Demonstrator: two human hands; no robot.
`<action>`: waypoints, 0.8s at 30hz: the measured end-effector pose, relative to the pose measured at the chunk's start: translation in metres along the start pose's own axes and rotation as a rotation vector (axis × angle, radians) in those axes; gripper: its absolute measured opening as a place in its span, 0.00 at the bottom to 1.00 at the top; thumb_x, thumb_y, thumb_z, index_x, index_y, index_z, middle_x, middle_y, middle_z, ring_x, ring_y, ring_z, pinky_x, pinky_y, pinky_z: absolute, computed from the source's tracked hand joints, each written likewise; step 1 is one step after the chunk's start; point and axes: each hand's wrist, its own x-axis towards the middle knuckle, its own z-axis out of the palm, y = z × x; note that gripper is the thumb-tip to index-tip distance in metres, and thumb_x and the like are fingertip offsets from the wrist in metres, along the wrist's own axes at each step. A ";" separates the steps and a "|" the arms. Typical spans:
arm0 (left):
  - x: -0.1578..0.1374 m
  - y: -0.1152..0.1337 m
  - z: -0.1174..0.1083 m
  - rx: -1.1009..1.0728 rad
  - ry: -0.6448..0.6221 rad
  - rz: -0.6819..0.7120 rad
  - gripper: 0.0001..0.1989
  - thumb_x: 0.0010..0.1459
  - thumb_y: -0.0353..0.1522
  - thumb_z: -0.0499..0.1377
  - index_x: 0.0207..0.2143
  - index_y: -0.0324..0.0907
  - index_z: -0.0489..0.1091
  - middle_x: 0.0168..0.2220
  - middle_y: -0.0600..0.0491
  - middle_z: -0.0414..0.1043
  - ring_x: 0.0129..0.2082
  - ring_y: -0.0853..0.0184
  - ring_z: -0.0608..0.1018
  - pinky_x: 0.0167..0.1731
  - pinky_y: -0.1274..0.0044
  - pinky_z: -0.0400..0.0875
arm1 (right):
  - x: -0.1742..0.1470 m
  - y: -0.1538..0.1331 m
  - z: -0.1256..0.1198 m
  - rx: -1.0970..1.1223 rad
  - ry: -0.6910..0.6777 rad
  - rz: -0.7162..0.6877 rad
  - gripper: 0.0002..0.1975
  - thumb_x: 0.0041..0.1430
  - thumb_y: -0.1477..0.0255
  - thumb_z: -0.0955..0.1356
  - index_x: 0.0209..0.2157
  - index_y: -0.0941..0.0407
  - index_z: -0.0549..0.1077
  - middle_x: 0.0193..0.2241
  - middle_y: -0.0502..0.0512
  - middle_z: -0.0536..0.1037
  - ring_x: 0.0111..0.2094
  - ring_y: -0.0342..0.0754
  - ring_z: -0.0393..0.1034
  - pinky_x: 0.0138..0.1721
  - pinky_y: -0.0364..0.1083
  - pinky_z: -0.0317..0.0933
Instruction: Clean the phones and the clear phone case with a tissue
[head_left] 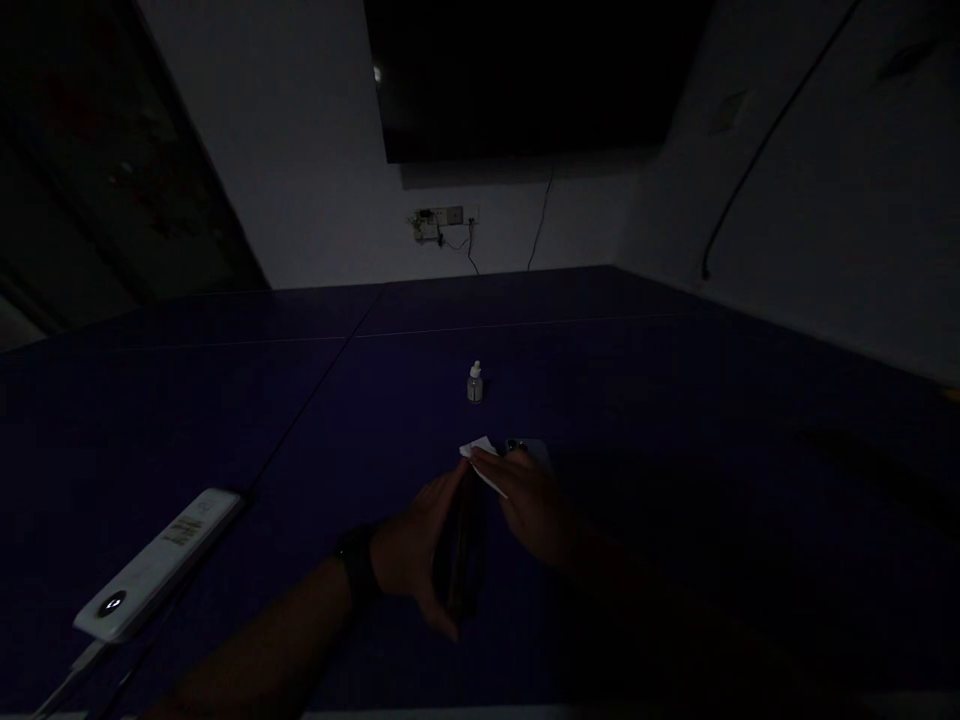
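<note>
The picture is very dark. My left hand [414, 545], with a dark watch [358, 565] on its wrist, is curved around a long dark object [463, 550], thumb at the near end and fingers toward the far end. What kind of object this is cannot be made out. My right hand [536, 510] presses a folded white wipe [477, 446] near the far end of that object, close to my left fingertips. Partly covered by my right hand, a phone [537, 453] with camera lenses lies on the purple-blue table [405, 400].
Beyond my hands a small clear bottle with a white dropper top [475, 385] stands upright. At left lies a white power bank [161, 565] with a cable [71, 672] at its near end. A large dark screen [525, 80] hangs above wall sockets [442, 218].
</note>
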 end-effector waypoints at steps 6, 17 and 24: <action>0.000 0.002 -0.002 -0.006 0.001 -0.033 0.83 0.25 0.64 0.69 0.70 0.43 0.21 0.72 0.36 0.33 0.69 0.36 0.47 0.67 0.53 0.41 | 0.001 0.000 -0.002 -0.106 -0.024 0.038 0.28 0.60 0.86 0.60 0.59 0.57 0.70 0.53 0.62 0.77 0.46 0.53 0.71 0.48 0.54 0.70; 0.001 0.003 -0.003 -0.006 0.001 0.004 0.82 0.27 0.63 0.70 0.70 0.44 0.21 0.72 0.37 0.33 0.69 0.38 0.47 0.67 0.54 0.41 | 0.005 -0.005 -0.016 -0.009 0.034 -0.055 0.33 0.56 0.88 0.59 0.62 0.53 0.67 0.54 0.60 0.77 0.46 0.52 0.72 0.47 0.54 0.68; -0.009 -0.014 0.005 0.063 -0.058 -0.036 0.83 0.25 0.62 0.71 0.71 0.44 0.22 0.71 0.39 0.40 0.69 0.35 0.47 0.67 0.51 0.31 | -0.001 -0.033 -0.018 0.221 -0.140 -0.423 0.25 0.61 0.82 0.61 0.59 0.58 0.69 0.51 0.60 0.79 0.42 0.50 0.72 0.40 0.50 0.69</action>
